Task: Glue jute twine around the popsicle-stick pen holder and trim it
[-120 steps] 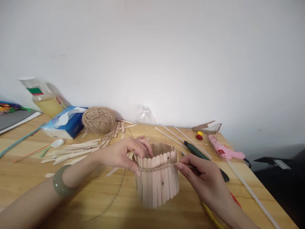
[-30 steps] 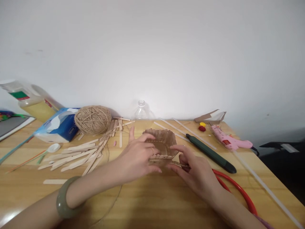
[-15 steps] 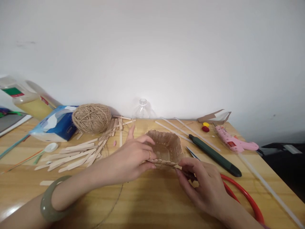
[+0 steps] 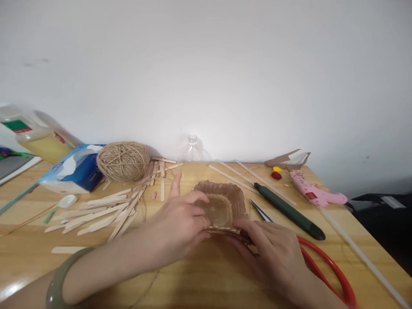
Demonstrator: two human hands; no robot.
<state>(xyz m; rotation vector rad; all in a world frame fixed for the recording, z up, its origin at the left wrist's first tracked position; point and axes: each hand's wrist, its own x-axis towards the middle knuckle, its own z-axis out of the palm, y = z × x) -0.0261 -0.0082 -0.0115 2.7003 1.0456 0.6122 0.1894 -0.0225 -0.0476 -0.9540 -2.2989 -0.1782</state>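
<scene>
A small brown basket (image 4: 236, 195) with a scalloped, braided-looking rim sits between my hands, its inside facing up toward me. My left hand (image 4: 183, 221) grips its near left rim, fingers inside and thumb outside. My right hand (image 4: 270, 249) pinches the near right rim, thumb underneath or in front. The near wall is mostly hidden behind my fingers. A thin twine strand (image 4: 151, 283) trails over the table below my left wrist. Red-handled scissors (image 4: 331, 257) lie partly under my right hand, with the blades (image 4: 261, 211) showing beyond it.
Left of the basket lie loose wooden craft sticks (image 4: 96, 210), a twine ball (image 4: 124, 161) and a tissue pack (image 4: 74, 171). A clear bottle top (image 4: 192, 148) stands behind. To the right are a dark green cutter (image 4: 289, 210), a pink glue gun (image 4: 317, 193) and translucent glue sticks (image 4: 360, 253).
The basket has tipped toward me, showing more of its inside. My right hand has shifted slightly left and closed in on the near rim, where a twine strand was stretched before.
</scene>
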